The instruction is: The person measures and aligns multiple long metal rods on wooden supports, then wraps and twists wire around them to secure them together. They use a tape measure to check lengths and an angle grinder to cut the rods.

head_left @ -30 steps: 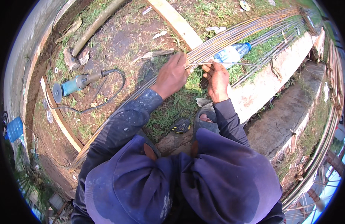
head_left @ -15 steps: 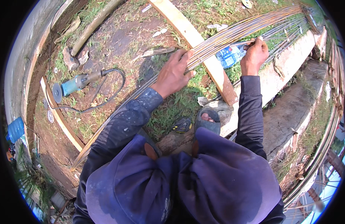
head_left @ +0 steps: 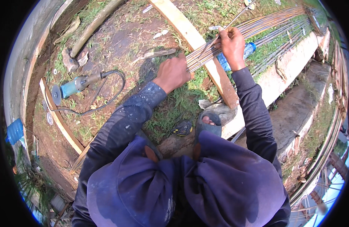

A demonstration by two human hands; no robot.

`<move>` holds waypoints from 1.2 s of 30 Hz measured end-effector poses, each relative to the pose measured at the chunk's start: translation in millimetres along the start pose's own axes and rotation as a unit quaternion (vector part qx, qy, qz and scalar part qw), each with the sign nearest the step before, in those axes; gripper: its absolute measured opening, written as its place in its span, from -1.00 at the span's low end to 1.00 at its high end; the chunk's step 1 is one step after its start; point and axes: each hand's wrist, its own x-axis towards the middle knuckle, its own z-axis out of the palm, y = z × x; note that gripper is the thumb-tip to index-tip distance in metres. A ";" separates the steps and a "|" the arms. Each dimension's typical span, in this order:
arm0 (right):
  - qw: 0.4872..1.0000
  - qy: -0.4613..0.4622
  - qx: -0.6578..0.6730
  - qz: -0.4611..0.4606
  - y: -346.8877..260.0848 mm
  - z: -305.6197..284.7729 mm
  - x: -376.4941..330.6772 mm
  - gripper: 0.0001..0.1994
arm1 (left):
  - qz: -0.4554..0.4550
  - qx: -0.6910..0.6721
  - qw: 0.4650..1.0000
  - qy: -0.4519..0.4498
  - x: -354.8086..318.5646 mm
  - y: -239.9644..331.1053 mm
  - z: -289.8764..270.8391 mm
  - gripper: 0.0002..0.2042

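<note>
A long bundle of thin steel rods (head_left: 269, 23) runs from the upper right across a wooden plank (head_left: 187, 30) and down past my left arm. My left hand (head_left: 172, 72) is closed round the bundle just left of the plank, its fingertips partly hidden. Above the plank, my right hand (head_left: 232, 46) pinches a single thin rod (head_left: 241, 13), which sticks up and away to the right. A thin piece also crosses the bundle between my hands; whether it is the same rod I cannot tell. Beneath my right wrist lies a blue-labelled plastic bottle (head_left: 250, 49).
An angle grinder (head_left: 77, 85) with its cable rests on the ground at left, near a wooden strip (head_left: 63, 123). A tape measure (head_left: 183, 128) lies by my sandalled foot (head_left: 208, 123). To the right are a pale beam (head_left: 274, 81) and a concrete ledge (head_left: 291, 109); a log (head_left: 95, 26) lies upper left.
My right hand has moved left and up, over the bundle, swinging the thin rod from lying along the bundle to pointing up and away. My left hand has shifted slightly left, still on the bundle.
</note>
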 end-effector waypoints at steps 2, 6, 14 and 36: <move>1.000 -0.002 -0.016 -0.017 -1.7 4.3 -4.9 -0.76 | 0.006 0.012 1.000 -0.001 2.4 -2.6 4.0 -0.47; 0.991 0.028 -0.026 -0.131 -45.4 4.3 -55.1 -0.78 | 0.012 0.024 0.999 0.022 -3.7 -2.9 12.4 -0.47; 0.982 0.026 -0.021 -0.187 -60.7 -6.9 -80.4 -0.82 | 0.023 0.005 0.998 0.053 -7.9 -5.5 18.4 -0.48; 0.942 0.028 -0.109 -0.316 -69.4 -2.8 -92.5 -0.83 | 0.014 0.051 0.996 0.067 -8.1 -5.3 20.1 -0.26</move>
